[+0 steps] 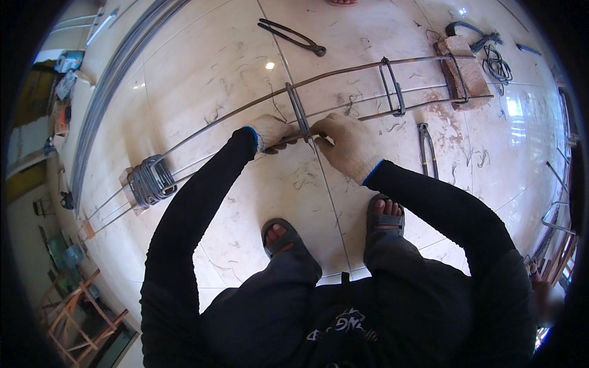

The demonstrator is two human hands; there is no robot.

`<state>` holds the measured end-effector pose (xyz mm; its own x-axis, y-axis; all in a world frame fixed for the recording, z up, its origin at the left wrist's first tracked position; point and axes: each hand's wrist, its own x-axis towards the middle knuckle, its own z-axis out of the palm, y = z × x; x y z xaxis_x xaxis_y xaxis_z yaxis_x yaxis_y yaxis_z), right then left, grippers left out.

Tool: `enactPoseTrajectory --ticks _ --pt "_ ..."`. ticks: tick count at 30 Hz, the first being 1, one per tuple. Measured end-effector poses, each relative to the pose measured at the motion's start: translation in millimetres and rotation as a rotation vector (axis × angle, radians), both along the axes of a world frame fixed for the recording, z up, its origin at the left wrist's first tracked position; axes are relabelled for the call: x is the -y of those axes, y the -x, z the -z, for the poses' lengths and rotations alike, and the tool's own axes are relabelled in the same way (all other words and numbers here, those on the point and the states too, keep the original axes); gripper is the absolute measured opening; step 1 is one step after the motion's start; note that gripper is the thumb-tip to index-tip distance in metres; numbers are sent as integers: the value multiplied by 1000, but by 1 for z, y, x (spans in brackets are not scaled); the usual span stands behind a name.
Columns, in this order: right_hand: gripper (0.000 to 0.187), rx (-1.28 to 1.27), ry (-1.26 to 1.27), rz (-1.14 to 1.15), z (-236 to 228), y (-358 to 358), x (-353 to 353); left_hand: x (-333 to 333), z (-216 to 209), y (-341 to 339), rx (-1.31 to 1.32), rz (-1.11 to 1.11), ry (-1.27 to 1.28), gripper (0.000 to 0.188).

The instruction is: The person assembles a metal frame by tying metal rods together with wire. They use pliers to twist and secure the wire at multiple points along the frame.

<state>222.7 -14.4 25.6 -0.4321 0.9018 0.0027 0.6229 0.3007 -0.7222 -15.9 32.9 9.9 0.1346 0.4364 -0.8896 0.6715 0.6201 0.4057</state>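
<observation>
Nearest me, at about six o'clock, are my two sandalled feet [331, 230] on the tiled floor [202, 73], and my dark sleeves run up from there to the work.

My left hand [273, 132], gloved, is closed around the near steel rod [202, 164] just left of the middle wire loop [298, 113]. My right hand [346, 144], gloved too, is pinched shut right at the crossing where that loop meets the rod. I judge it is holding a bit of tie wire there, though the wire itself is too thin for me to make out. So the joint in hand sits dead centre, a touch toward twelve o'clock from my feet.

To do this well, I'd keep the left hand steady so the rod cannot roll, hold the loop square to the rods, and draw the tie snug against the crossing without letting the loop slide sideways.

Farther out, at nine o'clock, a bundle of loops [150, 181] sits bunched on the rods. At three o'clock a pair of pincers [427, 147] lies just beyond my right wrist. At one o'clock another loop [392, 89] stands on the rods, then a brick [463, 67] propping them, with a coil of tie wire [496, 61] beside it. At twelve o'clock, farthest, lies a second pair of pincers [293, 35].
</observation>
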Motion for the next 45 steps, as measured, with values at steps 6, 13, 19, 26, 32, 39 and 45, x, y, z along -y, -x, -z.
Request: enactPoseTrajectory --ticks 6,13,19,26,32,39,45 --pt "37 96 -197 -270 -1 8 -15 -1 10 9 29 -3 110 46" --pt "43 361 -243 -385 9 20 -22 -1 18 15 -21 71 92 49" --pt "26 279 -297 -384 21 16 -23 0 17 18 -2 61 42 54" --pt "15 247 -280 -328 25 20 -14 2 19 20 17 56 66 55" --pt "11 213 -281 -300 22 28 -14 7 43 34 -79 63 -93 56" --pt "8 409 -191 -311 4 36 -13 82 -8 -3 -433 -48 -1212 31" --pt "9 458 -272 -346 5 36 -10 154 11 -19 -132 135 -1164 43"
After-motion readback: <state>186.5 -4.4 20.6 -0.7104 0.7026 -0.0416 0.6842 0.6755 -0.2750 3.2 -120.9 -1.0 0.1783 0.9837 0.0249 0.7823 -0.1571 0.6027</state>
